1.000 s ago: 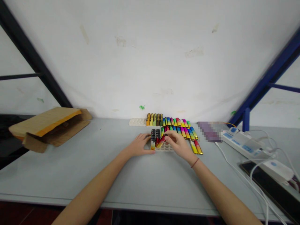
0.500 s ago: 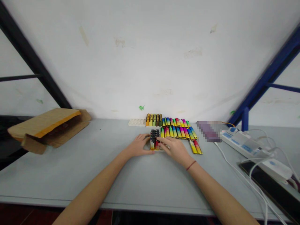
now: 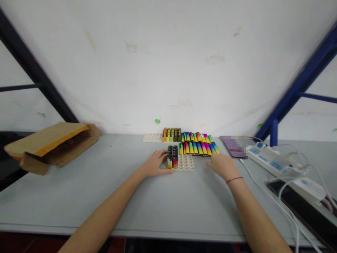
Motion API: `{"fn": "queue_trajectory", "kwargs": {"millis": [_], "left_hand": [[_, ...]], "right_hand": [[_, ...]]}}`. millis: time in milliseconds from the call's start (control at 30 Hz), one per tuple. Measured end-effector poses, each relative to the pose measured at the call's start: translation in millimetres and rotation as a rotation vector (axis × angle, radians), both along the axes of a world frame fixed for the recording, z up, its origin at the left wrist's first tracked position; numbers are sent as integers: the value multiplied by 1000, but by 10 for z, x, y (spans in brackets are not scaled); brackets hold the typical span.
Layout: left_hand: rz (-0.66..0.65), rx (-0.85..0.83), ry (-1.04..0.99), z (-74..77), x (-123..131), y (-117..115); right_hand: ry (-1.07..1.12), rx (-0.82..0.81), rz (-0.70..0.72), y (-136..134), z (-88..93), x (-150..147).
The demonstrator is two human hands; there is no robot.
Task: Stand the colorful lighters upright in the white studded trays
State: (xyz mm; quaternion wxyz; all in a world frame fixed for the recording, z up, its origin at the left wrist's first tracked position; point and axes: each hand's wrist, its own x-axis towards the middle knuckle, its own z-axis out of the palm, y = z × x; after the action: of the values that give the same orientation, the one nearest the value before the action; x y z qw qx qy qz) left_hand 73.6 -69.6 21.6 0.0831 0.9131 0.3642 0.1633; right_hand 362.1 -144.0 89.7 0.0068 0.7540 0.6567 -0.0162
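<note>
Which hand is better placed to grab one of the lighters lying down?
Probably the right hand: it's beside the lying lighters, while the left hand is farther off, beside the upright lighters in the tray.

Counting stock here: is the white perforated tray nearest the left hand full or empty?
The tray is partly full: black-topped lighters stand upright at left; holes show bare at right.

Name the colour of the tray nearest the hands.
The tray is off-white, in the head view.
</note>
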Motion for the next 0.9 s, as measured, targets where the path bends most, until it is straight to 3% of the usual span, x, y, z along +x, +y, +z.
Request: {"fn": "queue_trajectory", "kwargs": {"millis": [200, 467, 767, 900], "left_hand": [[2, 16, 7, -21, -10, 13], [-7, 21, 23, -18, -5, 15], [0, 27, 23, -21, -2, 16], [4, 25, 21, -26, -1, 15]], "right_hand": [[16, -23, 16, 39, -51, -43], [-6, -103, -104, 49, 49, 69], [-7, -136, -49, 132, -54, 150], [20, -163, 71, 152, -106, 114]]}}
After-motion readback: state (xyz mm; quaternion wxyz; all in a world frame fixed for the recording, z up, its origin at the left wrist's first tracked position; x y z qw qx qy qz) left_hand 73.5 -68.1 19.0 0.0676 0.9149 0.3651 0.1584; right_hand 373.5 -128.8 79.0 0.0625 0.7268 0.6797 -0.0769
